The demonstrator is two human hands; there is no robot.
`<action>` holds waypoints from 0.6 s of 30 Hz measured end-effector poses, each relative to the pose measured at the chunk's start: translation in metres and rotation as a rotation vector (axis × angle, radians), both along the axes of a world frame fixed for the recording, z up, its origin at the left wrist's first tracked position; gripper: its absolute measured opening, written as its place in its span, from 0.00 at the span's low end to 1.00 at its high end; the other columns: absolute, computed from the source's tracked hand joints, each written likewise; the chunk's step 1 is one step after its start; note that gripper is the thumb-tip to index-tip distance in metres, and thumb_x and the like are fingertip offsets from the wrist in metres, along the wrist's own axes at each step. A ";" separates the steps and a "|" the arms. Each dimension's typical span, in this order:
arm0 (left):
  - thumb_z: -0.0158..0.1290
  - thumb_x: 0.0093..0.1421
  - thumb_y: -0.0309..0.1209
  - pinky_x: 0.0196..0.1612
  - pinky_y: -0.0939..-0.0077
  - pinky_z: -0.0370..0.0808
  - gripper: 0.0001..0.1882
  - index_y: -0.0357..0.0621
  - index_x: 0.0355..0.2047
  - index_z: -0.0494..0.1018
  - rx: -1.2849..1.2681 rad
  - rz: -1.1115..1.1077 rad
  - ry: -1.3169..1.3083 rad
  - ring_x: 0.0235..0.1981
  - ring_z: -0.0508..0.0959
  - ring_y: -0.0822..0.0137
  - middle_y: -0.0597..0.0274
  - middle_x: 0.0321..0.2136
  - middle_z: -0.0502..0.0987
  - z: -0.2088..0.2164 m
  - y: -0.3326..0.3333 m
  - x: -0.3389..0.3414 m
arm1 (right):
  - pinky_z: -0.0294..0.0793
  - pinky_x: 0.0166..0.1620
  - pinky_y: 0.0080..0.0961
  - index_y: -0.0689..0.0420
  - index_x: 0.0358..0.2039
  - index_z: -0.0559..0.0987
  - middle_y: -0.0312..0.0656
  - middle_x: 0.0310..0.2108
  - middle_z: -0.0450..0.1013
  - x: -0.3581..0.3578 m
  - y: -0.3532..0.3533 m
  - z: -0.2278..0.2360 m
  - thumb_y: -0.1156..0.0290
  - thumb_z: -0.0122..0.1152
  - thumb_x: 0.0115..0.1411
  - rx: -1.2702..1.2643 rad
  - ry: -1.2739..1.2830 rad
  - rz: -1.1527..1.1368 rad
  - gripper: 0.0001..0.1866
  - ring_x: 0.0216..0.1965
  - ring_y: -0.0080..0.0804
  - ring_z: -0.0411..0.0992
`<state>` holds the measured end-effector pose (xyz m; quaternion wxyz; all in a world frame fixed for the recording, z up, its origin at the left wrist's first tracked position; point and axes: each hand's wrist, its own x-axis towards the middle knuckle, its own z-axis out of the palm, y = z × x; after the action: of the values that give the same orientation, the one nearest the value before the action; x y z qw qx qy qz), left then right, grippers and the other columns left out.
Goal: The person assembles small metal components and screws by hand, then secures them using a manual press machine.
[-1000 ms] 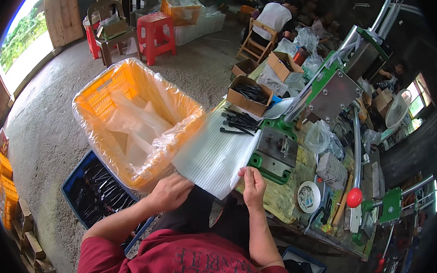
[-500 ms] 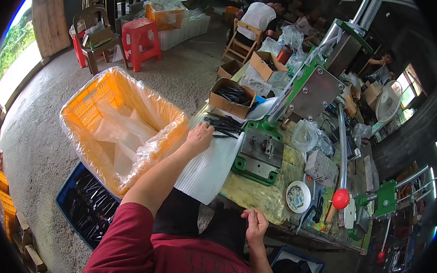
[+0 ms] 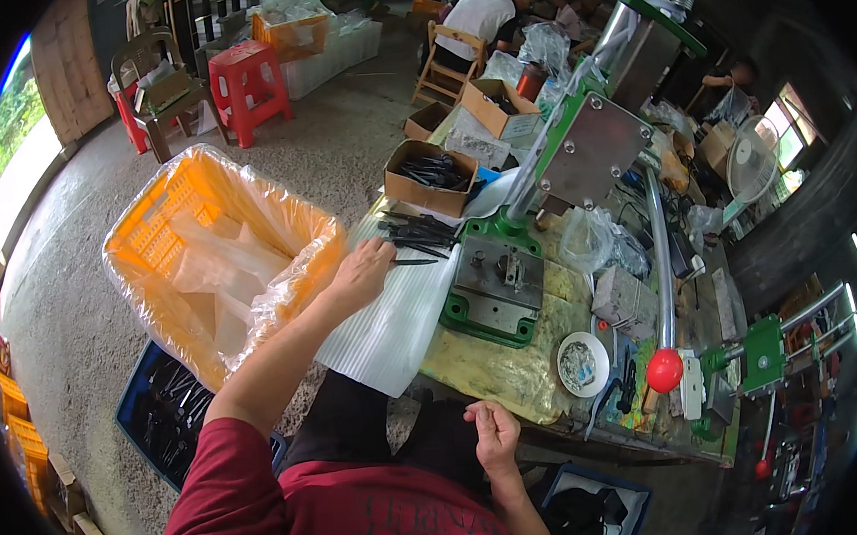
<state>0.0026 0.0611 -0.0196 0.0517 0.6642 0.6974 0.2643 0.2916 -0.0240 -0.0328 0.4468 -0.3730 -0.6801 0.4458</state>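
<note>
My left hand (image 3: 365,273) reaches over a white foam sheet (image 3: 374,344) at the table's left edge. Its fingers are closed at the end of a slim black stick-like piece (image 3: 416,261); the grip itself is partly hidden. Just beyond lies a loose pile of similar black pieces (image 3: 418,232). Low over my lap, in front of the table edge, my right hand (image 3: 496,438) has its fingers curled in and thumb pressed against them. What it holds, if anything, cannot be made out. A green hand press (image 3: 494,298) with a metal base stands right of the pile.
A lined orange crate (image 3: 222,265) stands left of my arm, above a blue bin (image 3: 167,411) of black parts. Behind the pile sits a cardboard box (image 3: 429,194). A white bowl (image 3: 583,364) and a red-knobbed lever (image 3: 664,371) are at right. Other people sit farther back.
The whole view has shifted slightly. The slim black piece at my left fingertips now lies a little farther from the pile. My right hand stays curled over my lap.
</note>
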 end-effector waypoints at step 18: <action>0.51 0.46 0.22 0.32 0.74 0.69 0.07 0.38 0.28 0.70 -0.092 -0.635 -0.505 0.29 0.72 0.60 0.57 0.26 0.70 0.031 -0.098 0.098 | 0.63 0.24 0.18 0.63 0.27 0.71 0.41 0.17 0.66 0.001 0.007 0.021 0.72 0.51 0.53 0.089 -0.136 -0.016 0.07 0.18 0.25 0.64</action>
<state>0.1010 -0.0368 0.0110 0.3300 0.7578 0.4341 0.3584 0.2925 -0.0167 -0.0119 0.4192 -0.3875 -0.7250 0.3854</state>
